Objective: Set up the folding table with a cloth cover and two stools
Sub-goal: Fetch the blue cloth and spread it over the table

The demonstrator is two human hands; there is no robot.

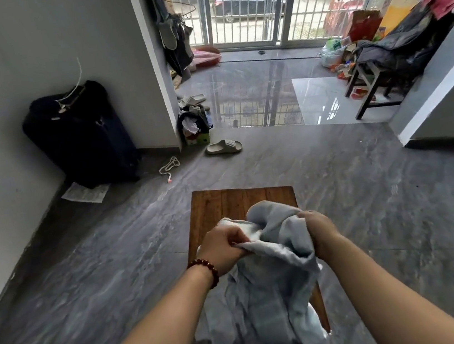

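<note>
A small brown wooden folding table (224, 204) stands on the grey floor right in front of me. Above its near half I hold a crumpled pale grey-blue cloth (269, 291). My left hand (221, 247), with a bead bracelet on the wrist, pinches a fold of the cloth at its upper left. My right hand (317, 232) grips the bunched upper right part. The rest of the cloth hangs down between my forearms and hides the table's near end. No stool shows close to the table.
A dark suitcase (80, 134) leans in the left corner with a paper beside it. A slipper (223, 146), a white cord and a pile of clothes lie on the floor ahead. A dark wooden stool (371, 84) piled with clothes stands at the far right.
</note>
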